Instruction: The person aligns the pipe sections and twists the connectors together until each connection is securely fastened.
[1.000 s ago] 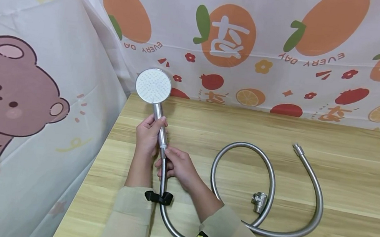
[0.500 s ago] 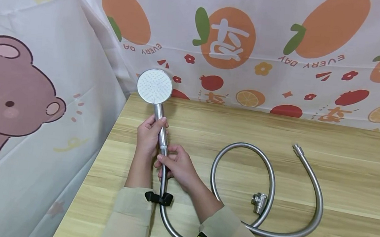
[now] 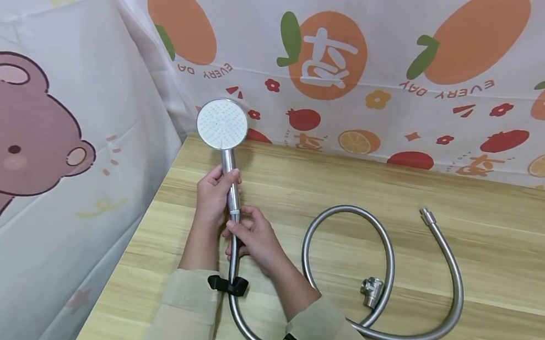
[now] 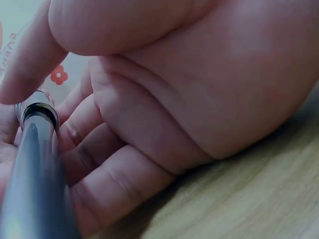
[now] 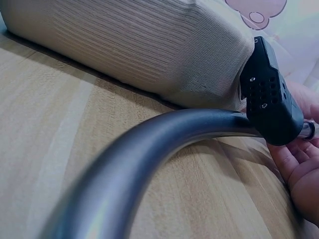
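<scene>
A chrome handheld shower head [image 3: 222, 124] with a round white spray face points up near the table's far left corner. Its handle is gripped by my left hand [image 3: 212, 194], thumb lying along the front. Just below the handle's end, my right hand [image 3: 260, 241] pinches the top of the metal shower hose [image 3: 233, 260] between thumb and fingers. The left wrist view has the left palm [image 4: 199, 89] close up, beside the hose [image 4: 35, 179]. In the right wrist view the hose [image 5: 164, 129] curves across the table toward a black wrist camera [image 5: 274, 94].
The hose's remaining length loops over the wooden table [image 3: 517, 262], its free end fitting [image 3: 427, 214] lying at the right. A small chrome valve fitting [image 3: 372, 290] sits inside the loop. Printed curtains [image 3: 329, 54] hang behind and at the left.
My right thumb has shifted from beside the joint across onto the hose, and its fingers have moved round it. The left hand stays nearly still on the handle.
</scene>
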### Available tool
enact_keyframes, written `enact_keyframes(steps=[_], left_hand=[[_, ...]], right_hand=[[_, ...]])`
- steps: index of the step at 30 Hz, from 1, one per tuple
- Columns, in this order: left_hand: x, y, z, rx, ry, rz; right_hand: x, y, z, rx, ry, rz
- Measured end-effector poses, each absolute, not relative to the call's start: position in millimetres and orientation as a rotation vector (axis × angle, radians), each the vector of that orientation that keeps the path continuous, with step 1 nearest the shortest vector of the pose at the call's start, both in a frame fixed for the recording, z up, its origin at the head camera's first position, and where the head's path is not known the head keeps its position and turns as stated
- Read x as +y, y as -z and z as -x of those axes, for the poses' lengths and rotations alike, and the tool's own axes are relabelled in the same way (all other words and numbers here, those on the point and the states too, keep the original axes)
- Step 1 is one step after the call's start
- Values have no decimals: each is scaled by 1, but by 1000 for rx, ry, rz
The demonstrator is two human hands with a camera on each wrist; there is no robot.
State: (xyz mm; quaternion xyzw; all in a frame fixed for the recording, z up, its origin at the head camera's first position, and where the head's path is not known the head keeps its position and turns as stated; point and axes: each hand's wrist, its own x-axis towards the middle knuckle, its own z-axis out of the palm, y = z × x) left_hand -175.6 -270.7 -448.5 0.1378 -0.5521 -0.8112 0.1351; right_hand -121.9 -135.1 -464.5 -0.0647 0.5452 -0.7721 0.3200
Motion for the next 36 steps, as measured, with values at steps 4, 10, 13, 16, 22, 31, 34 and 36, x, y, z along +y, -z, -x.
enact_keyframes(steps=[4,10,13,16,22,31,34,36], left_hand=[[-270,449,174,-1595,2344,-392],[-271,449,174,-1592,2339,-398],[-271,449,174,-1597,2330,-402],[-271,449,174,-1591,2330,-409],[-270,449,173,-1604,2326,-410],[-271,448,174,-1618,2325,-390],[-271,449,175,-1605,2329,-383],[-271,449,175,-1597,2330,-379]], right_hand=[[-136,466,120,1460,2050,152],[-137,466,119,1460,2072,135],[-136,466,120,1418,2068,132],[-135,466,121,1382,2056,126],[-134,467,120,1388,2046,129],[-137,468,121,1474,2054,142],[-137,466,120,1471,2068,122],[-137,465,120,1460,2080,116]])
